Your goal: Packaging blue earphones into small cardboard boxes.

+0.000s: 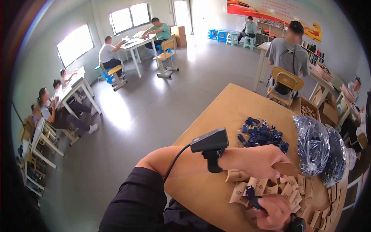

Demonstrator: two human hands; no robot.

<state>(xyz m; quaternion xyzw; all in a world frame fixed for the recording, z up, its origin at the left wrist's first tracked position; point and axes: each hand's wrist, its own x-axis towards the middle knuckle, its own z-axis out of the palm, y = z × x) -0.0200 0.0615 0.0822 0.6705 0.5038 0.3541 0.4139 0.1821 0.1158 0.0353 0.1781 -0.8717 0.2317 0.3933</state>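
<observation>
My left hand (261,159) reaches across the wooden table (216,116), its fingers closed on a small brown cardboard pillow box (286,169). Nearer to me, my right hand (273,212) pinches a small navy-blue bundle (252,195) that looks like coiled cord. Under and around both hands lies a pile of brown pillow boxes (288,191) with dark print. Beyond my left forearm is a loose heap of similar navy bundles (262,133). The inside of the held box cannot be made out.
Clear plastic bags (312,145) filled with dark blue items stand at the table's right side. Past the far edge, a person in grey (288,54) sits on a wooden chair (285,83). A cardboard carton (309,110) holds brown pieces. Other people sit at white tables (133,42) around the room.
</observation>
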